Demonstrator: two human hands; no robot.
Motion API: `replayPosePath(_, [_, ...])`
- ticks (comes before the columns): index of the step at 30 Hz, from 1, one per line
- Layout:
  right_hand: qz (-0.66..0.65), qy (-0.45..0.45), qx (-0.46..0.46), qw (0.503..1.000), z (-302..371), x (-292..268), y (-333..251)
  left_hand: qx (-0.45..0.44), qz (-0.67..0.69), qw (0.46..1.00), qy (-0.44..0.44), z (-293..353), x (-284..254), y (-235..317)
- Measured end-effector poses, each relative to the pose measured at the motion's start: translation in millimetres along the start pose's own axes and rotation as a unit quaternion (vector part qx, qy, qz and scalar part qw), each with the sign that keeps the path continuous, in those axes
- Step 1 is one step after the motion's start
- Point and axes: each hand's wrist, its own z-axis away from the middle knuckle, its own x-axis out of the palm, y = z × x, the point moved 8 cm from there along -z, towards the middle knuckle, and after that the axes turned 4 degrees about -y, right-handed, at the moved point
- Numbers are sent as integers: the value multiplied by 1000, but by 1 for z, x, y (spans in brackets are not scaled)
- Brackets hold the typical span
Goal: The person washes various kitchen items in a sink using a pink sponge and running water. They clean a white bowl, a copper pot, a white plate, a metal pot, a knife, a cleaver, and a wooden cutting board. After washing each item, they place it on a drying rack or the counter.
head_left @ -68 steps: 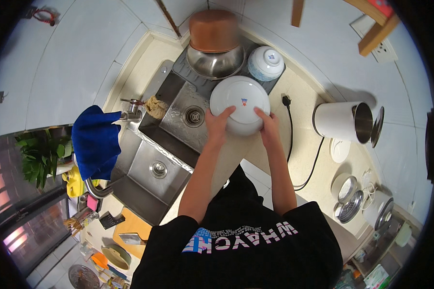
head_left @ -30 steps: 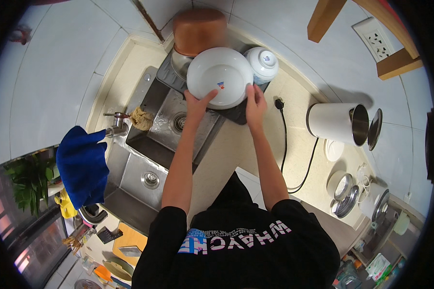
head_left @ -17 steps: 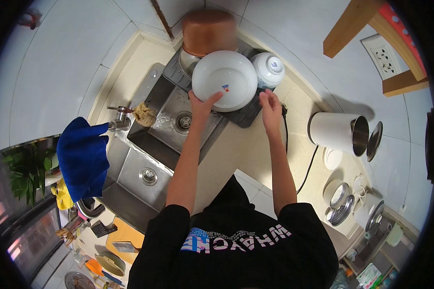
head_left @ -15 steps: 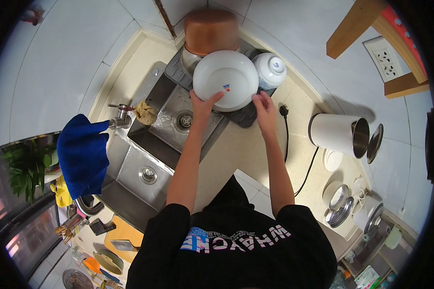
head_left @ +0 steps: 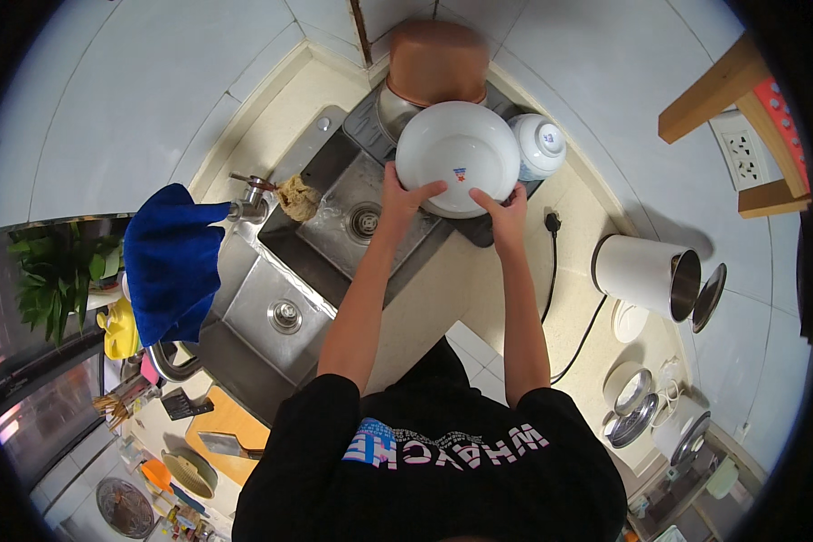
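Observation:
A white plate [head_left: 456, 144] with a deep rim and a small coloured mark is tilted over the dark grey drying mat [head_left: 367, 122]. My left hand [head_left: 405, 192] grips its near left edge, thumb laid over the rim. At the near right edge my right hand [head_left: 506, 212] holds it the same way, its thumb on the face and fingers behind. Both hands' fingertips are hidden by the plate. Behind it stand a copper-coloured pot [head_left: 438, 63] and part of a steel pot. A white bowl with a blue pattern [head_left: 539, 146] lies upside down to the right.
Left of my arms is a double steel sink [head_left: 244, 334] with a tap [head_left: 250, 206] and a tan scrubber [head_left: 297, 198]. A blue cloth [head_left: 173, 262] hangs beside it. On the right counter are a black plug [head_left: 552, 221] with its cord and a white kettle-like pot [head_left: 641, 275].
My right hand has gone from the plate's side edge to a full grip, thumb now on its face. The whole view has shifted, with things appearing slightly farther right.

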Motion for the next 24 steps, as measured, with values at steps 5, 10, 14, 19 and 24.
replayPosePath(5, [-80,-10,15,997,33,-11,0,-37,-32,999,-1,37,8,11])
replayPosePath(10, [-154,31,105,982,69,-35,11,-168,41,983,59,84,25,-22])
replayPosePath(14, [-121,37,134,983,79,-50,23,-232,92,967,57,99,35,-38])
replayPosePath(19, [-57,59,160,984,79,-61,36,-259,73,961,65,96,32,-53])
replayPosePath(24, [195,31,168,966,72,-72,30,-265,52,960,70,87,25,-62])
